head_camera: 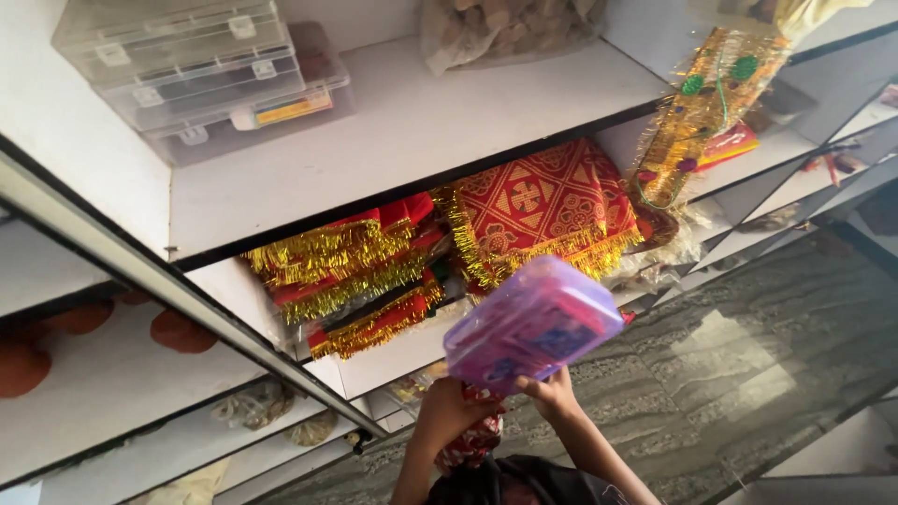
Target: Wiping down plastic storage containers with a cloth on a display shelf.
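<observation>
Head view: white shelving unit (393,159) is seen from below/at an angle. On upper shelf, stacked clear plastic lidded boxes (201,70) are kept, contents too unclear to tell; a clear plastic bag of brownish pieces (510,28) sits further right. In the compartment below, folded red cloths w/ gold tinsel fringe (360,276) are packed beside a red-and-gold patterned cloth (538,210). A gold tinsel garland w/ green beads (697,117) hangs at the right. Round brown clay items (178,332) lie on a lower left shelf.

A purple-pink flat plastic box (531,323), blurred, is held up in front of the cloth compartment, directly above both hands. It is gripped from beneath: left hand (449,411) and right hand (552,393) are each closed on its lower edge, grip fingers curled onto it. A red patterned item (472,440) is seen just below the hands.
</observation>
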